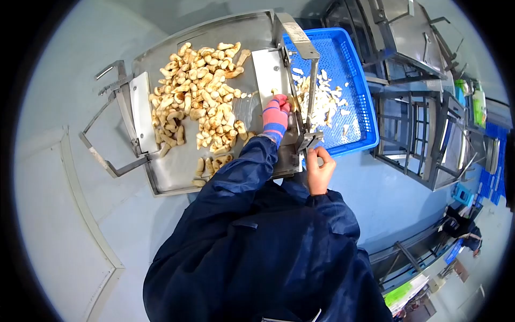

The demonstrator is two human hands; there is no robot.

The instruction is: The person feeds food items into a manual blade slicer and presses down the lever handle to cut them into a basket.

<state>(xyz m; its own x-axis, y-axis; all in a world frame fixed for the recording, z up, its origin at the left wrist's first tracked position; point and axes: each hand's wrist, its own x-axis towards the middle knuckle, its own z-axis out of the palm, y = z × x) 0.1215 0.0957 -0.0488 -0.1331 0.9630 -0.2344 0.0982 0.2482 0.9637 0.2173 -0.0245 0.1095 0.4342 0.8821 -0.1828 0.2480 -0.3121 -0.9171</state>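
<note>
My left hand (276,114), in a pink and blue striped glove, is closed at the white board (269,72) beside the blade frame; what its fingers hold is hidden. My bare right hand (320,169) is closed around the end of the metal blade lever (312,91), below the blue basket's near edge. Left of the board, a large heap of pale brown mushroom-like pieces (206,80) lies on the steel tray (249,32). Small cut white pieces (324,102) lie in the blue basket (365,107), right of the blade.
A second lever frame (126,115) with a white board is fixed at the tray's left side. Metal racks (418,129) stand to the right. At the far lower right a person (472,238) in dark clothes is partly visible, near green and white packages.
</note>
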